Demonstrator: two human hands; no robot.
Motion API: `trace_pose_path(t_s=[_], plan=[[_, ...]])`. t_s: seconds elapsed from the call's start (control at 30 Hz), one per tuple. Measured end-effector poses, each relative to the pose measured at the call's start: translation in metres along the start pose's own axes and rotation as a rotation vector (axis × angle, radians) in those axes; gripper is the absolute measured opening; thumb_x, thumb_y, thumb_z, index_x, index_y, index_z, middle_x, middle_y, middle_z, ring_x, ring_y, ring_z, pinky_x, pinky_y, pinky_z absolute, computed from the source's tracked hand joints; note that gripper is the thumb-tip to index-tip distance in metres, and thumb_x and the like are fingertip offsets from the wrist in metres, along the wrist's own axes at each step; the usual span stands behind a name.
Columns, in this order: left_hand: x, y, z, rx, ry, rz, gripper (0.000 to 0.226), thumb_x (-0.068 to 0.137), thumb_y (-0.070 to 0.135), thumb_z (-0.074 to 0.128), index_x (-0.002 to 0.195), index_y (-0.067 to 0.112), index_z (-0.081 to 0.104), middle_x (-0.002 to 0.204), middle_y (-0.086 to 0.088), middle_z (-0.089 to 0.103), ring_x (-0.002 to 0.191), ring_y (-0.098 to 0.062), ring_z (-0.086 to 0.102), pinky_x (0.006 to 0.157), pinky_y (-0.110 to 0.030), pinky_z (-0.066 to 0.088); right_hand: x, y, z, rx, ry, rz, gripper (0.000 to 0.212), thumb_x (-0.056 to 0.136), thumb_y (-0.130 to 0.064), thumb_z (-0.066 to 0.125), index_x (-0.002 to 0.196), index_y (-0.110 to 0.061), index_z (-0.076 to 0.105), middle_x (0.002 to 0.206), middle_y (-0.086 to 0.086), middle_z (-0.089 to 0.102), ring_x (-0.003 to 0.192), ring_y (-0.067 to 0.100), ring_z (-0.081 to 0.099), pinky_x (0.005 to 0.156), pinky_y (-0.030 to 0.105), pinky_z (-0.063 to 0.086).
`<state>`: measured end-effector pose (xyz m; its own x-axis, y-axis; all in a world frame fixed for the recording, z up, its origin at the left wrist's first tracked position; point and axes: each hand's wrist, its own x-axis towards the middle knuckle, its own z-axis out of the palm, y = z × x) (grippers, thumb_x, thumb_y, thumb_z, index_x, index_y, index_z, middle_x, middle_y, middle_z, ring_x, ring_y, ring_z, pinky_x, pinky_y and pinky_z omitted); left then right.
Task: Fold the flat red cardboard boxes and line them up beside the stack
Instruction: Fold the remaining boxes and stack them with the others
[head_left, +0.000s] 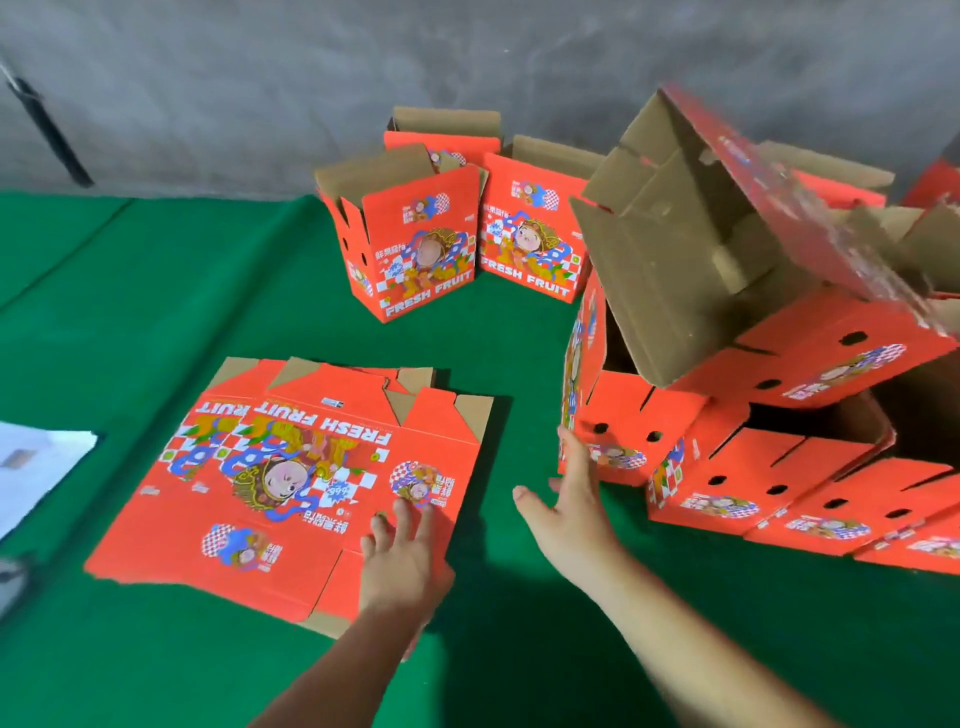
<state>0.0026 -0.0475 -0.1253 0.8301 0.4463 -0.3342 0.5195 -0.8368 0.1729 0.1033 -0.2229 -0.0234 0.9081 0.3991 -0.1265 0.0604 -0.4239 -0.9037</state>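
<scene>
A stack of flat red "FRESH FRUIT" boxes (291, 483) lies on the green table in front of me. My left hand (402, 556) rests on its near right corner with fingers spread and straight. My right hand (569, 506) is open above the cloth, its fingertips touching the lower left edge of a folded red box (618, 410) at the right. On top of that box a blurred, tilted box (727, 249) shows its brown inside and loose flaps. Three folded boxes (415, 244) stand upright at the back.
More folded red boxes (779, 483) lie crowded along the right edge. A white sheet (36, 467) lies at the left edge. Green cloth (156, 291) covers the table; a grey wall (260, 78) stands behind it.
</scene>
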Motion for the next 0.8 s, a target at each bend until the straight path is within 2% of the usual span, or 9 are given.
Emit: trace_pose_path(t_s=[0.07,0.13,0.2,0.27,0.43,0.5,0.6,0.7,0.8], plan=[[-0.005,0.007,0.003,-0.038,0.011,0.025,0.067,0.09,0.036,0.049,0.153,0.032,0.029,0.168,-0.009,0.015,0.152,-0.047,0.021,0.122,-0.057,0.027,-0.005,0.007,0.015,0.087,-0.104,0.24,0.079,0.097,-0.024,0.065,0.159,-0.029,0.016,0.161,0.006,0.028,0.139,0.024,0.044,0.111,0.032,0.034],[-0.011,0.016,0.005,-0.074,0.037,0.06,0.068,0.09,0.041,0.05,0.154,0.035,0.027,0.17,-0.006,0.014,0.155,-0.045,0.018,0.124,-0.055,0.025,-0.008,0.018,0.027,0.127,-0.182,0.409,0.077,0.098,-0.034,0.064,0.158,-0.031,0.016,0.15,0.004,0.044,0.131,0.021,0.052,0.106,0.032,0.038],[-0.019,0.03,0.006,-0.104,0.057,0.102,0.073,0.09,0.051,0.05,0.157,0.037,0.024,0.172,-0.003,0.011,0.157,-0.042,0.017,0.127,-0.053,0.022,-0.012,0.025,0.037,0.279,-0.269,0.579,0.061,0.098,-0.042,0.063,0.149,-0.032,0.032,0.127,-0.003,0.063,0.108,0.016,0.065,0.098,0.037,0.049],[-0.028,0.046,0.008,-0.15,0.052,0.132,0.079,0.092,0.058,0.048,0.162,0.037,0.019,0.175,0.003,0.006,0.16,-0.039,0.011,0.13,-0.05,0.015,-0.014,0.028,0.044,0.504,-0.33,0.69,0.034,0.1,-0.042,0.061,0.131,-0.03,0.053,0.114,-0.007,0.076,0.101,0.014,0.074,0.093,0.039,0.056],[-0.043,0.056,0.006,-0.272,0.102,0.262,0.067,0.097,0.056,0.042,0.16,0.04,0.03,0.174,0.013,0.016,0.162,-0.031,0.005,0.132,-0.042,0.01,-0.007,0.031,0.042,0.673,-0.108,0.68,0.019,0.107,-0.023,0.051,0.119,-0.019,0.065,0.101,0.005,0.079,0.086,0.019,0.077,0.065,0.028,0.056],[-0.042,0.043,0.002,-0.457,0.131,0.342,0.06,0.1,0.049,0.049,0.158,0.038,0.04,0.169,0.013,0.03,0.161,-0.022,0.016,0.13,-0.036,0.016,-0.004,0.036,0.036,0.665,-0.057,0.671,0.02,0.109,-0.019,0.047,0.118,-0.015,0.065,0.101,0.009,0.077,0.09,0.026,0.074,0.073,0.035,0.058],[-0.032,0.011,-0.003,-0.607,0.241,0.471,0.053,0.1,0.024,0.059,0.153,0.028,0.052,0.164,0.01,0.041,0.151,-0.008,0.038,0.124,-0.032,0.031,-0.003,0.041,0.028,0.615,-0.076,0.656,0.021,0.11,-0.019,0.046,0.122,-0.013,0.063,0.115,0.014,0.074,0.11,0.035,0.07,0.103,0.052,0.051],[-0.023,-0.014,-0.005,-0.569,0.268,0.562,0.054,0.099,0.02,0.059,0.152,0.03,0.053,0.165,0.014,0.039,0.15,-0.006,0.039,0.122,-0.025,0.028,-0.006,0.049,0.023,0.59,-0.106,0.631,0.023,0.11,-0.015,0.045,0.122,-0.013,0.064,0.119,0.016,0.073,0.114,0.036,0.068,0.108,0.058,0.047],[-0.017,-0.039,-0.002,-0.441,0.383,0.265,0.061,0.093,0.048,0.051,0.146,0.018,0.059,0.159,0.0,0.046,0.147,-0.028,0.044,0.119,-0.035,0.027,-0.006,0.066,0.01,0.543,-0.058,0.578,0.025,0.109,-0.014,0.047,0.127,-0.009,0.064,0.121,0.019,0.072,0.115,0.04,0.068,0.105,0.057,0.049]])
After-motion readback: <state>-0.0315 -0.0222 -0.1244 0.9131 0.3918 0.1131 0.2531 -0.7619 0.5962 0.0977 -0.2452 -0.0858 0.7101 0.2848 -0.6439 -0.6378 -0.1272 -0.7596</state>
